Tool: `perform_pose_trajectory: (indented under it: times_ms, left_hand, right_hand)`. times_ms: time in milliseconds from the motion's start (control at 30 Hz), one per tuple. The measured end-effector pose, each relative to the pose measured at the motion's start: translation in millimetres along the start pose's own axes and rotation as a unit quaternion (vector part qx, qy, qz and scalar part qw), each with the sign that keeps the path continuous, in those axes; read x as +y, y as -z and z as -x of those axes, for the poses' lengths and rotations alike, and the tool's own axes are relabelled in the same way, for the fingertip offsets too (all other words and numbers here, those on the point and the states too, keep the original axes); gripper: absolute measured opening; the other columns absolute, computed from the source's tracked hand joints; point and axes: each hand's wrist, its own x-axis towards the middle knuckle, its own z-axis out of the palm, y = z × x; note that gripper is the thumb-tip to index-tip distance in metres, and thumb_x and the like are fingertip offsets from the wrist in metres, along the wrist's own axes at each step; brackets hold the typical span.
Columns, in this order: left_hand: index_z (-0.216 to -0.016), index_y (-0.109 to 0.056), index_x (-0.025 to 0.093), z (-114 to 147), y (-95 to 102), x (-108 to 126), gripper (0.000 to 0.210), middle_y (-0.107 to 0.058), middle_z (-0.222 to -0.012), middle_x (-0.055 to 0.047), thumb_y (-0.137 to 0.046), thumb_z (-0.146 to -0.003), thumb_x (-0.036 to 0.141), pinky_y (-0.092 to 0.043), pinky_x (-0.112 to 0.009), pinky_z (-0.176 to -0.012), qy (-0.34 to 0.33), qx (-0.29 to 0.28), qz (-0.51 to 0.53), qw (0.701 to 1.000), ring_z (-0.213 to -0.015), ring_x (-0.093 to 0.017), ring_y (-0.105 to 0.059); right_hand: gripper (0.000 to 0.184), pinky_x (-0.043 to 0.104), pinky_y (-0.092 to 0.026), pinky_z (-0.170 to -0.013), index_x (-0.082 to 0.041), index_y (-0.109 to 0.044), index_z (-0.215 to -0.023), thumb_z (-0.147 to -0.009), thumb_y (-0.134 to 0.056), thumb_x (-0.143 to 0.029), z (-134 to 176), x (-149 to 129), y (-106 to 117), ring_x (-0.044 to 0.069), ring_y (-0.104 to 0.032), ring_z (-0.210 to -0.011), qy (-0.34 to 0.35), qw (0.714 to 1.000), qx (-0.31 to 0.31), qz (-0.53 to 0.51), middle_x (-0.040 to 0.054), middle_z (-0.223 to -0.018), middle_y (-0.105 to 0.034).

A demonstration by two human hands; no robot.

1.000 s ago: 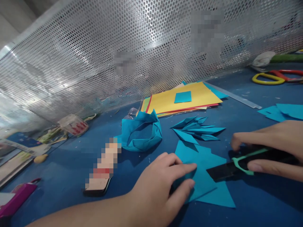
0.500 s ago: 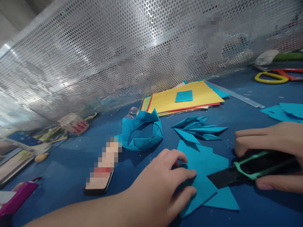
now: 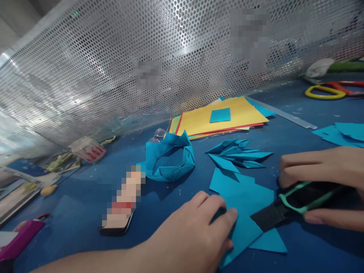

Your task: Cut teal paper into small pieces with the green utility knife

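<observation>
My left hand (image 3: 196,227) holds down and grips the left side of a blue paper sheet (image 3: 244,204), its fingers bent together and partly hiding the edge. My right hand (image 3: 321,182) is closed around a black stapler (image 3: 298,201) with a mint-green frame. The stapler's black nose lies over the right edge of the paper; whether the paper is between its jaws cannot be told. Another blue paper piece (image 3: 271,242) pokes out beneath. Just behind lie a fanned bunch of folded blue paper (image 3: 239,153) and a folded blue paper ring (image 3: 170,172).
Coloured paper sheets (image 3: 196,123) lie behind, with a clear ruler (image 3: 287,115) beside them. Yellow-and-red scissors (image 3: 325,92) and blue paper pieces (image 3: 347,132) are right. A phone (image 3: 122,208) and a purple object (image 3: 22,242) are left. A perforated metal panel (image 3: 119,49) stands behind.
My left hand has shifted slightly down, its spread fingers drawing closer together on the paper. The stapler's nose has tilted and moved slightly right relative to the sheet.
</observation>
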Motion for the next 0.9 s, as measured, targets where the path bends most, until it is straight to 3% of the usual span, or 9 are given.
perform_pose_trajectory:
  times_ms: [133,233,367,500,667,767,900]
  left_hand:
    - [-0.178,-0.076,0.015,4,14.1,-1,0.054,-0.081,-0.163,-0.026,-0.078,-0.131,0.042,-0.07,-0.054,-0.13,0.016,-0.046,0.072,0.996,-0.145,-0.04,-0.079]
    - [-0.176,-0.078,0.023,9,24.0,0,0.055,-0.076,-0.174,-0.02,-0.088,-0.127,0.044,-0.066,-0.048,-0.135,0.038,-0.045,0.101,0.993,-0.151,-0.036,-0.075]
    - [-0.179,-0.076,0.024,8,35.7,1,0.061,-0.072,-0.18,-0.017,-0.094,-0.123,0.042,-0.063,-0.04,-0.137,0.049,-0.065,0.124,0.989,-0.155,-0.033,-0.077]
    - [-0.183,-0.073,0.02,2,41.2,-2,0.068,-0.071,-0.178,-0.019,-0.095,-0.122,0.042,-0.063,-0.035,-0.135,0.057,-0.117,0.147,0.98,-0.153,-0.032,-0.081]
    - [-0.192,-0.063,0.018,6,31.2,-6,0.08,-0.07,-0.179,-0.025,-0.092,-0.124,0.047,-0.067,-0.042,-0.132,0.025,-0.082,0.102,0.991,-0.15,-0.039,-0.082]
    - [-0.195,-0.059,0.019,10,28.6,-6,0.077,-0.079,-0.161,-0.024,-0.085,-0.127,0.042,-0.073,-0.045,-0.118,0.013,-0.095,0.073,0.993,-0.135,-0.04,-0.086]
    - [-0.192,-0.062,0.017,5,36.2,-7,0.066,-0.08,-0.157,-0.024,-0.076,-0.132,0.039,-0.07,-0.044,-0.116,0.014,-0.119,0.074,0.99,-0.135,-0.04,-0.084]
  right_hand:
    - [0.038,0.044,-0.065,-0.065,-0.053,-0.091,-0.112,-0.086,-0.1,-0.079,1,1,-15,0.04,-0.087,-0.097,0.006,1.0,0.026,0.003,0.0007,-0.093,-0.085]
    - [0.037,0.043,-0.064,-0.064,-0.053,-0.091,-0.11,-0.085,-0.1,-0.079,-3,1,-21,0.04,-0.087,-0.097,0.015,0.999,0.028,0.009,0.0004,-0.093,-0.084]
    - [0.035,0.043,-0.064,-0.063,-0.053,-0.091,-0.108,-0.085,-0.101,-0.077,-8,2,-23,0.04,-0.087,-0.097,0.027,0.999,0.033,0.016,-0.0003,-0.093,-0.084]
    - [0.032,0.042,-0.064,-0.062,-0.054,-0.091,-0.107,-0.084,-0.101,-0.075,-10,-1,-25,0.039,-0.087,-0.097,0.039,0.998,0.036,0.021,-0.001,-0.092,-0.084]
    - [0.029,0.041,-0.064,-0.061,-0.055,-0.091,-0.106,-0.085,-0.101,-0.071,-10,-8,-24,0.038,-0.088,-0.097,0.05,0.997,0.042,0.028,-0.0022,-0.093,-0.084]
    - [0.028,0.041,-0.064,-0.059,-0.056,-0.091,-0.108,-0.085,-0.102,-0.066,-10,-13,-18,0.037,-0.089,-0.096,0.059,0.997,0.041,0.03,-0.0038,-0.094,-0.086]
    - [0.03,0.038,-0.065,-0.056,-0.055,-0.089,-0.115,-0.088,-0.1,-0.055,-14,-21,-2,0.032,-0.09,-0.085,0.084,0.996,0.003,0.044,-0.0087,-0.1,-0.09]
